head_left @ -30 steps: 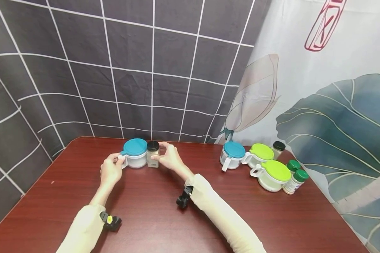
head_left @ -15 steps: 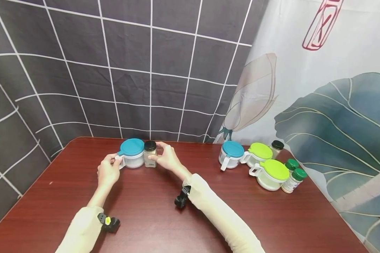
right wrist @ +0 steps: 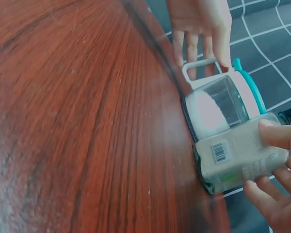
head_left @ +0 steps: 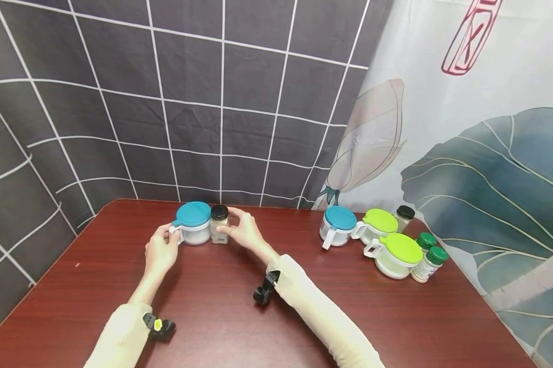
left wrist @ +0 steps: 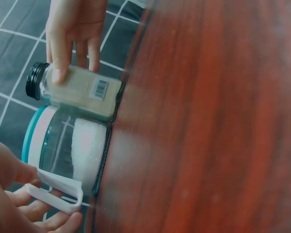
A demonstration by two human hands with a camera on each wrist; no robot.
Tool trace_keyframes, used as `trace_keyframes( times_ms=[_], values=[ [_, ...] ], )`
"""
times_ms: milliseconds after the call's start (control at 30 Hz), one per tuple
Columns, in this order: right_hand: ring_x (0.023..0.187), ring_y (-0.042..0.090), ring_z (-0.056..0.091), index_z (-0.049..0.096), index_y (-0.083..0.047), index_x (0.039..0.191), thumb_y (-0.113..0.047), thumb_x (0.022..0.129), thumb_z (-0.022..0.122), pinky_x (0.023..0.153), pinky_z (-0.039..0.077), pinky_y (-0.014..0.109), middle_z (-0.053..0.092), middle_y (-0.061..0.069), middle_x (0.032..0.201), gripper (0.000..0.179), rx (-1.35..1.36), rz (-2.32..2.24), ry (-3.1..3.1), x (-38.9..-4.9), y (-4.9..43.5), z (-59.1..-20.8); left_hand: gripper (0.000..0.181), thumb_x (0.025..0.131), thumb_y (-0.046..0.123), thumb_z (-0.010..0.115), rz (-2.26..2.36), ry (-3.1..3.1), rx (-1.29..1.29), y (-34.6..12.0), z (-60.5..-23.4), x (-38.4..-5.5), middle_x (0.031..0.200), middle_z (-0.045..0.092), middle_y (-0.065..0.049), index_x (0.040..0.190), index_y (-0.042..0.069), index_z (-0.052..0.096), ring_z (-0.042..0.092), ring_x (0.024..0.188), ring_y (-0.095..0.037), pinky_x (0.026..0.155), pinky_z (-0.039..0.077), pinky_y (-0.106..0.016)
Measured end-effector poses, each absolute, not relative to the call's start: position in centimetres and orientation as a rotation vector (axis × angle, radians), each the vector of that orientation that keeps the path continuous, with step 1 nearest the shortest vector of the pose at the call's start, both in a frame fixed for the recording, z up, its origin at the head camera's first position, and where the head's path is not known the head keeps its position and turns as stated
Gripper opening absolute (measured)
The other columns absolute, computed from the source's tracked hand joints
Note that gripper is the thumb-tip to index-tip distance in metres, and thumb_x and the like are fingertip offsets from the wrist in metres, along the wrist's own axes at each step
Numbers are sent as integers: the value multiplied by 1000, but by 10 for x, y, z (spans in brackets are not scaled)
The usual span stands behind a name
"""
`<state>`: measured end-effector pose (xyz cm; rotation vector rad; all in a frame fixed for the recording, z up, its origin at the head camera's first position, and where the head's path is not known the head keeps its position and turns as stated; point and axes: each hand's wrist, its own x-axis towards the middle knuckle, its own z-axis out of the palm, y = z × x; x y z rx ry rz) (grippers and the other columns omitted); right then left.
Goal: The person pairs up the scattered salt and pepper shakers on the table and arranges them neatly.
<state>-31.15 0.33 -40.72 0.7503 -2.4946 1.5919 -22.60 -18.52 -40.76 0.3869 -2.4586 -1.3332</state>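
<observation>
A seasoning jar (head_left: pixel 196 235) with a blue lid (head_left: pixel 193 213), a clear body and white grains inside stands near the table's back edge. My left hand (head_left: pixel 161 249) holds its white handle (left wrist: pixel 63 187), thumb near the lid end and fingers behind. Right beside it stands a black-capped spice bottle (head_left: pixel 219 231), filled with pale powder, its barcode label (right wrist: pixel 220 151) showing. My right hand (head_left: pixel 246 231) grips this bottle from the right, thumb on the front face, other fingers around the far side. Both containers are upright, side by side, their walls right against each other.
Toward the right stand another blue-lidded jar (head_left: pixel 338 225), two green-lidded jars (head_left: pixel 379 225), a black-capped bottle (head_left: pixel 403 219) and two green-capped shakers (head_left: pixel 426 266). A dark grid-patterned cloth (head_left: pixel 189 128) hangs behind the red-brown table (head_left: pixel 239 332).
The blue-lidded jar and the spice bottle have shifted slightly left together, both hands moving with them. The containers on the right stay where they were.
</observation>
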Motion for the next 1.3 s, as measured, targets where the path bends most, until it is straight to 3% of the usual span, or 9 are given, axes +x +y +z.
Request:
trace_keyframes(
  times_ms=[200, 533, 1033, 1300],
  values=[
    [112, 31, 63, 57, 5, 127, -2, 77, 77, 90, 53, 37, 63, 21, 124, 54, 760, 1566, -2511, -311, 3, -408, 45, 97, 15, 49, -1315, -2451, 354, -182, -403, -221, 133, 52, -30, 138, -4, 45, 47, 125, -47, 103, 33, -59],
    [119, 26, 60, 57, 0, 130, -13, 77, 78, 101, 46, 36, 64, 16, 127, 59, 756, 1279, -2572, -304, 11, -401, 63, 98, 20, 46, -1379, -2613, 328, -176, -384, -214, 150, 25, -34, 147, -10, 21, 22, 140, -48, 116, 18, -57],
    [123, 25, 57, 55, -3, 133, -11, 79, 77, 104, 43, 39, 62, 14, 130, 59, 818, 1240, -2553, -295, 27, -393, 63, 98, 21, 47, -1466, -2579, 279, -159, -373, -200, 150, 24, -33, 147, -8, 21, 24, 139, -46, 114, 19, -59],
    [123, 24, 57, 54, -3, 134, -9, 78, 77, 104, 44, 38, 62, 13, 130, 61, 878, 1260, -2518, -291, 37, -388, 65, 98, 31, 48, -1498, -2541, 303, -150, -371, -194, 151, 26, -30, 147, -6, 25, 26, 141, -44, 115, 20, -56]
  ],
)
